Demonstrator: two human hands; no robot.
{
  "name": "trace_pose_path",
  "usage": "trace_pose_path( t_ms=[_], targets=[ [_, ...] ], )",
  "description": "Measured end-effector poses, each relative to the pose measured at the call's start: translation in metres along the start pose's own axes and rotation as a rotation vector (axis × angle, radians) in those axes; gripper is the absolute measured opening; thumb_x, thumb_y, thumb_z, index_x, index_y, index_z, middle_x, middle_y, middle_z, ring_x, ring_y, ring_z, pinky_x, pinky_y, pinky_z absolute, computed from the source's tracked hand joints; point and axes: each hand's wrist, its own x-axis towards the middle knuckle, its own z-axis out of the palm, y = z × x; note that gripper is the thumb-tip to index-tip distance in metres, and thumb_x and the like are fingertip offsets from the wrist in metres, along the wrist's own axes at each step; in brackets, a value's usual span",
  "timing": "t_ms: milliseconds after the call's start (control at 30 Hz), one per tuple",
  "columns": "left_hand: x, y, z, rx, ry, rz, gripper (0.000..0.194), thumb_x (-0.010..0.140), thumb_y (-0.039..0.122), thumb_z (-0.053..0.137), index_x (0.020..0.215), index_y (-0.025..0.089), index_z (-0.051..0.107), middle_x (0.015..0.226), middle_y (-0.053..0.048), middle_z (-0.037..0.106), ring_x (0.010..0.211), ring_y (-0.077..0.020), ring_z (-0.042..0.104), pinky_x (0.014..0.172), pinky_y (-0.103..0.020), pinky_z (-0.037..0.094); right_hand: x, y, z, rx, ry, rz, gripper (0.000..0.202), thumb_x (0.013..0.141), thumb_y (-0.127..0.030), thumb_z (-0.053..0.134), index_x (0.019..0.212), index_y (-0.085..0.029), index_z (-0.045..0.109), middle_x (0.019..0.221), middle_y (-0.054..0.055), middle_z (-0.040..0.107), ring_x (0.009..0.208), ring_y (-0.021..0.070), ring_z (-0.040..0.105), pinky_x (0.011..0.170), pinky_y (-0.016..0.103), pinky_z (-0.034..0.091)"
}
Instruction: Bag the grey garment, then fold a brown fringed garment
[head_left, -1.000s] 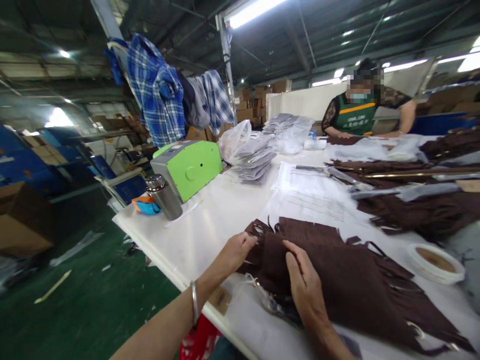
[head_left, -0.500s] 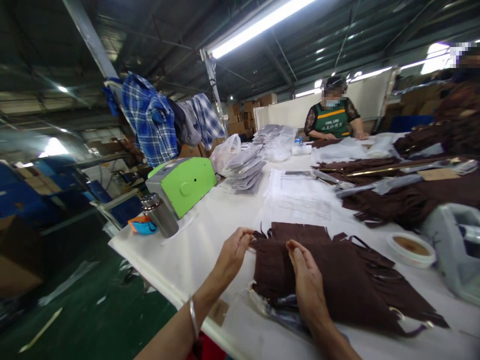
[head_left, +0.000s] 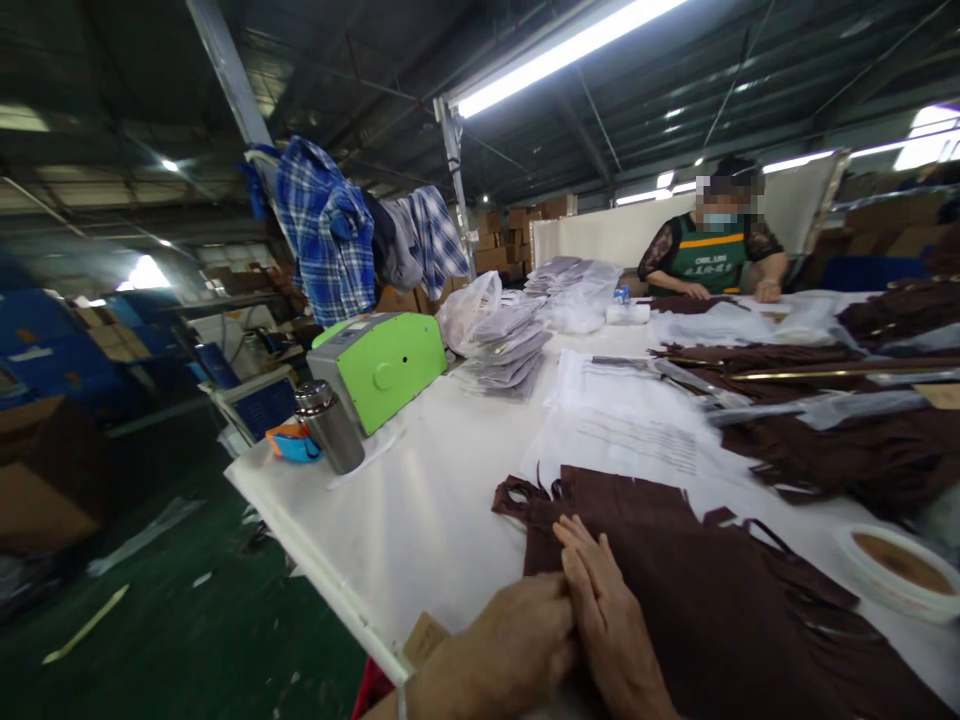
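Observation:
Dark brown fabric with fringed, strap-like edges lies spread on the white table. My right hand rests on its left part, fingers stretched out and pressing flat. Beside it, touching its edge, my left hand is curled and blurred by motion; its fingertips are hidden, so what it holds cannot be made out. A small loop of the fabric sticks out at the upper left of the piece.
Left on the white table stand a green machine, a steel flask and an orange-blue pouch. Behind lie bagged stacks and printed sheets. A tape roll is right. A person works across the table.
My left hand has left the fabric's upper left corner and come down beside my right hand. My right hand has flattened on the fabric. The view has turned left.

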Motion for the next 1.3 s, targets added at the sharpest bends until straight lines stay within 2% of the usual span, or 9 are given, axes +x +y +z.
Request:
trace_pose_path(
  t_ms=[167, 300, 500, 700, 800, 967, 1067, 1167, 1300],
  targets=[
    [0.015, -0.076, -0.025, 0.218, 0.168, -0.307, 0.059, 0.079, 0.002, 0.042, 0.136, 0.016, 0.042, 0.144, -0.010, 0.045, 0.133, -0.0224, 0.040, 0.114, -0.041, 0.033, 0.001, 0.011, 0.016, -0.412, -0.011, -0.183, 0.047, 0.096, -0.042, 0.040, 0.128, -0.013, 0.059, 0.137, 0.011, 0.055, 0.132, 0.0313, 0.046, 0.113, 0.062, 0.026],
    [0.034, -0.103, -0.026, 0.273, 0.133, -0.338, 0.036, 0.080, 0.003, 0.047, 0.109, 0.019, 0.058, 0.113, -0.006, 0.063, 0.110, -0.0209, 0.057, 0.100, -0.036, 0.045, 0.002, 0.015, 0.023, -0.637, 0.003, -0.253, 0.050, 0.094, -0.044, 0.044, 0.126, -0.009, 0.061, 0.136, 0.016, 0.055, 0.128, 0.0362, 0.049, 0.107, 0.063, 0.033],
    [0.045, -0.074, -0.025, 0.265, 0.190, -0.374, 0.029, 0.089, 0.005, 0.032, 0.106, 0.018, 0.052, 0.093, -0.009, 0.066, 0.087, -0.0242, 0.064, 0.080, -0.037, 0.051, 0.002, 0.013, 0.024, -0.723, 0.049, -0.295, 0.054, 0.094, -0.043, 0.041, 0.128, -0.005, 0.058, 0.133, 0.018, 0.057, 0.122, 0.0354, 0.055, 0.101, 0.058, 0.041],
    [0.078, -0.028, -0.009, 0.063, 0.139, -0.124, 0.029, 0.084, 0.009, 0.045, 0.107, 0.024, 0.054, 0.103, -0.002, 0.066, 0.097, -0.0195, 0.063, 0.089, -0.030, 0.050, -0.001, 0.017, 0.021, -0.729, 0.042, -0.312, 0.046, 0.095, -0.034, 0.038, 0.122, -0.006, 0.061, 0.128, 0.020, 0.061, 0.122, 0.0353, 0.056, 0.101, 0.057, 0.042],
    [0.080, -0.033, -0.015, -0.023, 0.209, -0.120, 0.038, 0.087, 0.012, 0.042, 0.123, 0.025, 0.048, 0.115, -0.002, 0.064, 0.100, -0.0153, 0.063, 0.091, -0.026, 0.051, -0.001, 0.022, 0.020, -0.729, 0.089, -0.281, 0.044, 0.093, -0.033, 0.039, 0.115, -0.006, 0.065, 0.124, 0.023, 0.063, 0.120, 0.0358, 0.057, 0.101, 0.057, 0.043],
    [0.044, -0.065, -0.026, -0.043, 0.335, -0.298, 0.038, 0.095, 0.019, 0.025, 0.123, 0.015, 0.050, 0.119, -0.013, 0.064, 0.105, -0.0205, 0.064, 0.093, -0.037, 0.053, -0.001, 0.024, 0.021, -0.704, 0.098, -0.238, 0.040, 0.090, -0.033, 0.045, 0.105, -0.004, 0.070, 0.119, 0.027, 0.065, 0.118, 0.0381, 0.058, 0.101, 0.058, 0.043],
    [0.029, -0.064, -0.006, -0.010, 0.192, -0.268, 0.044, 0.091, 0.024, 0.041, 0.133, 0.014, 0.047, 0.142, -0.015, 0.049, 0.133, -0.0261, 0.044, 0.112, -0.045, 0.036, -0.001, 0.025, 0.022, -0.646, 0.083, -0.195, 0.040, 0.090, -0.030, 0.044, 0.108, -0.005, 0.069, 0.121, 0.026, 0.064, 0.119, 0.0377, 0.057, 0.103, 0.059, 0.042],
    [0.029, -0.049, 0.016, 0.102, -0.040, -0.253, 0.061, 0.093, 0.027, 0.041, 0.149, 0.009, 0.023, 0.157, -0.016, 0.017, 0.145, -0.0268, 0.014, 0.119, -0.052, 0.018, 0.002, 0.024, 0.020, -0.521, 0.101, -0.131, 0.038, 0.087, -0.024, 0.040, 0.106, -0.009, 0.069, 0.122, 0.023, 0.064, 0.121, 0.0350, 0.056, 0.105, 0.058, 0.040],
    [0.043, -0.034, 0.023, 0.194, -0.129, -0.238, 0.066, 0.097, 0.039, 0.037, 0.151, 0.008, 0.015, 0.157, -0.015, 0.009, 0.146, -0.0267, 0.003, 0.119, -0.055, 0.010, 0.017, 0.019, 0.000, -0.170, 0.146, 0.084, 0.030, 0.081, -0.029, 0.041, 0.092, -0.021, 0.068, 0.121, 0.014, 0.067, 0.118, 0.0308, 0.059, 0.101, 0.052, 0.046]
  ],
)
